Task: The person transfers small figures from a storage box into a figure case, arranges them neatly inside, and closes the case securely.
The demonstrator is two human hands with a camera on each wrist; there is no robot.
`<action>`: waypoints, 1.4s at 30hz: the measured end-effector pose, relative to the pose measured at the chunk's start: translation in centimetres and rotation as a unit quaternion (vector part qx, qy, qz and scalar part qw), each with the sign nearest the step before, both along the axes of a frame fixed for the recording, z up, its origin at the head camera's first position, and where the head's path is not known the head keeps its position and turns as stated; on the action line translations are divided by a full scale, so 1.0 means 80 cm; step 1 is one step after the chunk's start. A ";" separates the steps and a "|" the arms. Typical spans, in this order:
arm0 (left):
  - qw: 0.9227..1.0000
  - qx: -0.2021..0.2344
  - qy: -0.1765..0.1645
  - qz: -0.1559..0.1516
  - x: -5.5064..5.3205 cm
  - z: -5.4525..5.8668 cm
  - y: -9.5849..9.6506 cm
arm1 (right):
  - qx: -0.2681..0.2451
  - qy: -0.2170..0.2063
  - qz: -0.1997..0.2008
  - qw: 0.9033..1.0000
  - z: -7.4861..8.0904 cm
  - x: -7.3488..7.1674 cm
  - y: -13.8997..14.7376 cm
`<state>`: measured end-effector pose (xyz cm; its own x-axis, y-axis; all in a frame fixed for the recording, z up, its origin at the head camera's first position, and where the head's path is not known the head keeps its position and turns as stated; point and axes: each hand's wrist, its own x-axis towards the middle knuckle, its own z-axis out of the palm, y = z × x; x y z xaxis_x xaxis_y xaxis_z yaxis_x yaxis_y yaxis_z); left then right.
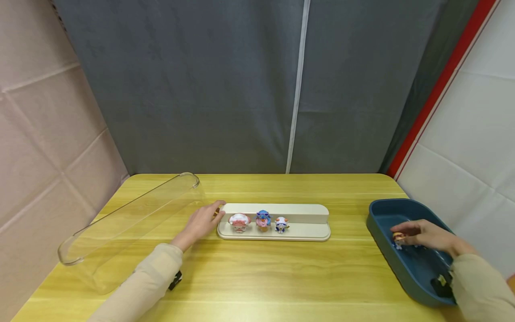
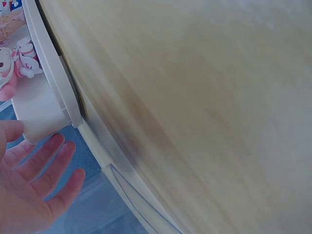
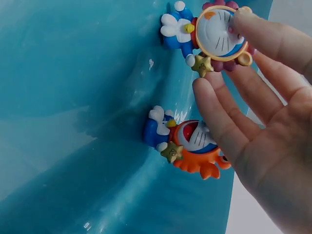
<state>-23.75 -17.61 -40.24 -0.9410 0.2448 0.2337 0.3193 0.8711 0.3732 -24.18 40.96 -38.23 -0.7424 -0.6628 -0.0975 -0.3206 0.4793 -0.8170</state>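
The bench point(image 1: 257, 277) is brightly lit in the head view, its grain blurred in the left wrist view; in the dimmer right wrist view, glare is reflected by the blue bin point(image 3: 58, 156).

Yellow table point(image 1: 257, 277) with 1 clear cover point(image 1: 134, 226), 1 cream stand point(image 1: 299, 213), 1 blue bin point(image 1: 416, 270)

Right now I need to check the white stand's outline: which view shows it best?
The head view: the white stand shows nearly whole along its length, with three figurines on it. The left wrist view shows only one end, cut by the picture's edge, beside the left hand. The right wrist view shows none.
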 end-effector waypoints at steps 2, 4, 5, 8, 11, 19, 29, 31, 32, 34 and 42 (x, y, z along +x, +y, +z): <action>1.000 0.000 0.001 0.001 0.000 -0.001 0.000 | 0.005 0.005 -0.005 1.000 -0.001 0.001 -0.001; 1.000 0.000 0.001 0.002 -0.001 -0.001 0.000 | 0.007 0.011 -0.006 1.000 -0.003 0.001 -0.002; 1.000 0.000 0.000 0.003 0.000 -0.001 0.000 | 0.008 0.015 -0.006 1.000 -0.003 0.001 -0.002; 1.000 -0.002 -0.001 0.003 0.000 -0.001 -0.001 | 0.013 0.027 -0.006 1.000 -0.005 0.000 -0.004; 1.000 -0.004 -0.001 0.002 0.000 0.000 -0.001 | 0.016 0.030 -0.009 0.999 -0.007 0.000 -0.005; 1.000 -0.005 0.000 0.000 0.000 0.000 -0.001 | 0.037 0.033 -0.036 0.998 -0.001 0.005 -0.014; 1.000 -0.003 -0.003 0.000 0.001 0.000 -0.001 | 0.077 0.053 -0.103 0.990 0.014 0.011 -0.026; 1.000 -0.003 -0.002 -0.001 0.000 -0.001 -0.001 | 0.084 0.055 -0.117 0.988 0.019 0.013 -0.029; 1.000 -0.002 -0.002 0.000 0.000 -0.001 -0.001 | 0.088 0.059 -0.123 0.987 0.022 0.014 -0.030; 1.000 -0.003 0.000 -0.001 0.000 -0.001 -0.002 | 0.091 0.065 -0.133 0.985 0.028 0.016 -0.033; 1.000 -0.003 0.002 -0.002 0.001 0.000 -0.001 | 0.065 0.097 -0.137 0.984 0.049 0.022 -0.043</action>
